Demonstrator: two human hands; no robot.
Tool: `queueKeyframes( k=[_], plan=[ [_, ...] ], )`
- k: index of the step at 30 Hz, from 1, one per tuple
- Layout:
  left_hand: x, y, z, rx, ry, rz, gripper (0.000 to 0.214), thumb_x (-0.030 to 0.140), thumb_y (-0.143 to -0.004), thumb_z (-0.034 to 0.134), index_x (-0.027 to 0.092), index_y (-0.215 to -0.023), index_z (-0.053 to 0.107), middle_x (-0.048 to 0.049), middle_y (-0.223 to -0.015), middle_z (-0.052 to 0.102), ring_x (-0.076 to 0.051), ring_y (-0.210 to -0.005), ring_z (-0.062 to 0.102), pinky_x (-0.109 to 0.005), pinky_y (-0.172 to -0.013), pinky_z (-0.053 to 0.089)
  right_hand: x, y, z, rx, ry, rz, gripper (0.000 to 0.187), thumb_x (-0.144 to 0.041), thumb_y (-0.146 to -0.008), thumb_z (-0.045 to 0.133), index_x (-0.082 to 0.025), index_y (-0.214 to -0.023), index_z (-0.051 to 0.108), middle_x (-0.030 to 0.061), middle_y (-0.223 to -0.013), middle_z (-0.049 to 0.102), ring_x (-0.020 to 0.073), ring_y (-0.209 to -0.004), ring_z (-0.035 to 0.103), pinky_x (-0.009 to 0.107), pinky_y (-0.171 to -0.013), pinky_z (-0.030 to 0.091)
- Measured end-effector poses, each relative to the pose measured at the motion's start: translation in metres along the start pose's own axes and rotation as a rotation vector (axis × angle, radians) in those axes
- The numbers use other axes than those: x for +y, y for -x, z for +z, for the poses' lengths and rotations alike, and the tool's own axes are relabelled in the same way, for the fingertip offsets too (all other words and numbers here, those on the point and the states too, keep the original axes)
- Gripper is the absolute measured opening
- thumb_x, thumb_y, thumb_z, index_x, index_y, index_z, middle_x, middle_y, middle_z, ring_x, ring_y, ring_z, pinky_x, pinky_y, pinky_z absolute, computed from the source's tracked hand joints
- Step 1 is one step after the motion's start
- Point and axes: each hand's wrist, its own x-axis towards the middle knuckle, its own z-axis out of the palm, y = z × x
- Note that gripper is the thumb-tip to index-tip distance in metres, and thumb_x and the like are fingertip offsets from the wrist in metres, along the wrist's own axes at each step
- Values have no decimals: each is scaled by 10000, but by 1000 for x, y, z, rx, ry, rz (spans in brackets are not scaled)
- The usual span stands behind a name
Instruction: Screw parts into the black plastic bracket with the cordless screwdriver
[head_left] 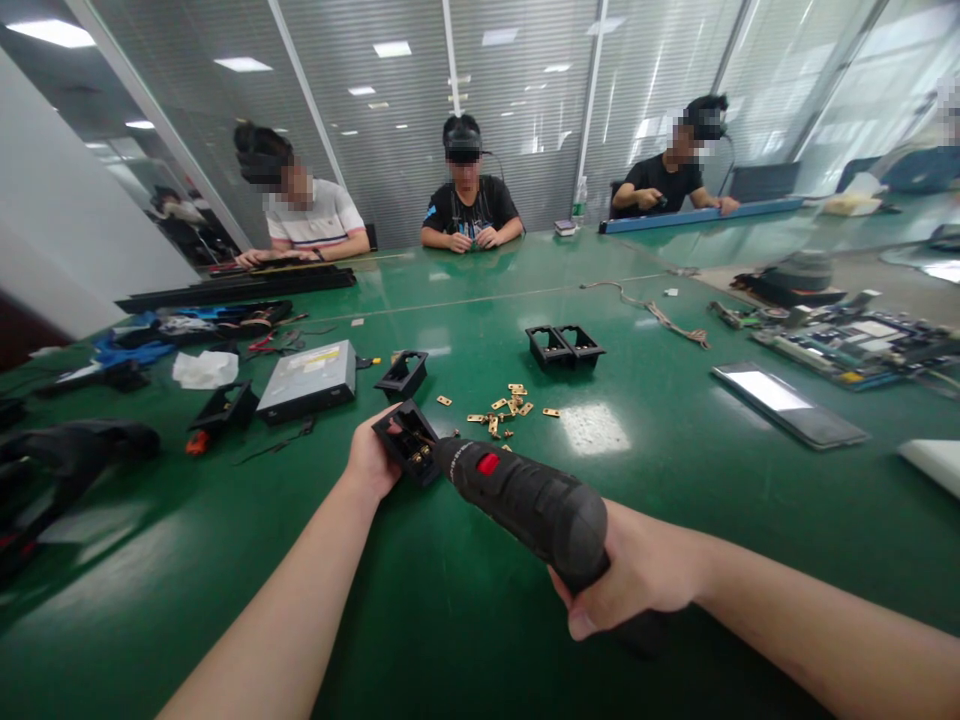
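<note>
My left hand point(370, 462) grips a small black plastic socket housing point(405, 440) above the green table point(450, 620). My right hand point(637, 580) is wrapped around the handle of a black electric screwdriver point(525, 495) with a red switch. The tool's tip points into the housing. Just beyond lie several small brass clips point(506, 408) scattered on the table. Another single black housing point(403, 374) and a pair of joined ones point(565, 345) sit farther back.
A grey optical drive point(309, 380) and white cloth point(204, 369) lie at left with black parts. Circuit boards point(847, 340) and a flat phone-like panel point(787, 403) are at right. Three people sit along the table's far side.
</note>
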Motion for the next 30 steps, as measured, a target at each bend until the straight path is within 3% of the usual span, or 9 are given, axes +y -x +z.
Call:
queueKeyframes(
  k=[9, 13, 30],
  plan=[
    [0, 1, 3, 39, 28, -31, 117, 186, -636, 550, 173, -734, 612, -66, -639, 621, -258, -619, 632, -395, -599, 535, 0, 0, -1, -13, -23, -16, 402, -78, -566, 854, -144, -890, 625, -38, -704, 643, 94, -560, 562, 178, -485, 430],
    [0, 2, 4, 46, 11, -19, 133, 166, -607, 537, 170, -720, 608, -65, -629, 616, -248, -605, 624, -385, -598, 534, 1, 1, 0, -15, -27, 4, 453, -82, -568, 854, -144, -946, 612, -38, -712, 645, 89, -544, 550, 173, -472, 419],
    [1, 5, 7, 34, -2, -1, 173, 138, -564, 525, 182, -719, 587, -58, -621, 598, -251, -589, 611, -395, -592, 527, 3, 1, -1, -3, -25, 24, 389, -72, -562, 856, -136, -869, 625, -39, -687, 643, 93, -555, 559, 165, -468, 423]
  ],
)
